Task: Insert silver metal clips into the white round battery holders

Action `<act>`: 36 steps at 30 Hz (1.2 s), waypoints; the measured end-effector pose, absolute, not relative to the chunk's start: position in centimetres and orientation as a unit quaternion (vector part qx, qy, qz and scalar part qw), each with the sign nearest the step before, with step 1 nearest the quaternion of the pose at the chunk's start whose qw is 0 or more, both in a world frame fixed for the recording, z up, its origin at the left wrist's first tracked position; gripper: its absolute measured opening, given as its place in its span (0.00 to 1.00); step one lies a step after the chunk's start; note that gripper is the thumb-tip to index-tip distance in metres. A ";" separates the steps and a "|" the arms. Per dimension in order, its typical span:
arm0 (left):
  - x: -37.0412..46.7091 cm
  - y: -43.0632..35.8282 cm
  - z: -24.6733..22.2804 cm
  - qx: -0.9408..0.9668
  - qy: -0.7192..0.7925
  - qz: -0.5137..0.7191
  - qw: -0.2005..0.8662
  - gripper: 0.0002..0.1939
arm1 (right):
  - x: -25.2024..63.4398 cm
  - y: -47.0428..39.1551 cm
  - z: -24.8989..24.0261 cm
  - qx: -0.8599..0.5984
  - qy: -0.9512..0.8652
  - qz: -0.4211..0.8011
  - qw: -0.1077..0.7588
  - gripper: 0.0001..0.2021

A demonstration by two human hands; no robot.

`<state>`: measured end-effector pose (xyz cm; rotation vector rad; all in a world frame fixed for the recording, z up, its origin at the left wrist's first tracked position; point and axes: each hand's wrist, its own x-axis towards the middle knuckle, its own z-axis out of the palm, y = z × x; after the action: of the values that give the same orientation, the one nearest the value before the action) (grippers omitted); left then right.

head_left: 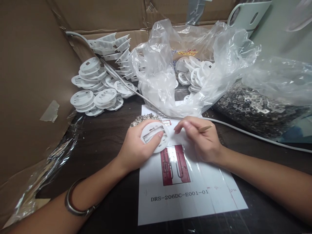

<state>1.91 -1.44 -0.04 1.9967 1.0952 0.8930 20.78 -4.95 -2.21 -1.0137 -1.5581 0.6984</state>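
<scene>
My left hand (137, 143) grips a white round plastic disc (156, 148), thumb pressed on its face. A rectangular recess in the disc holds what look like small metal springs. Right of it, and apart from it, is my right hand (201, 138), fingers closed around a thin tan-gold tool (206, 128). Only one end of that tool sticks out behind the thumb, so its kind is unclear. Just beyond the left hand lies a heap of small metal parts (143, 119). Under both hands is a printed sheet (175, 208) with a red-and-white picture.
Piles of white discs (83, 97) stand at the back left. A clear plastic bag (161, 78) is at the back middle, with more white discs (195, 73). Another bag of flat metal pieces (253, 107) lies right. A white cable (234, 127) crosses the table; cardboard (29, 97) walls the left.
</scene>
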 end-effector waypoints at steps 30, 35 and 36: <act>2.1 -1.3 -0.3 0.746 0.456 0.345 0.342 0.09 | 21.1 -4.6 -2.1 -0.406 -0.584 0.418 0.565 0.06; 2.2 -1.5 -0.3 0.745 0.458 0.344 0.342 0.09 | 21.0 -5.0 -1.7 -0.429 -0.584 0.435 0.534 0.06; 2.1 -1.5 -0.3 0.745 0.458 0.344 0.342 0.08 | 20.9 -5.0 -1.6 -0.430 -0.584 0.432 0.537 0.05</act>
<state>2.14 -1.55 -0.27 1.9376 1.1901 0.8956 20.89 -4.98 -1.65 -1.0223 -1.3891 1.0278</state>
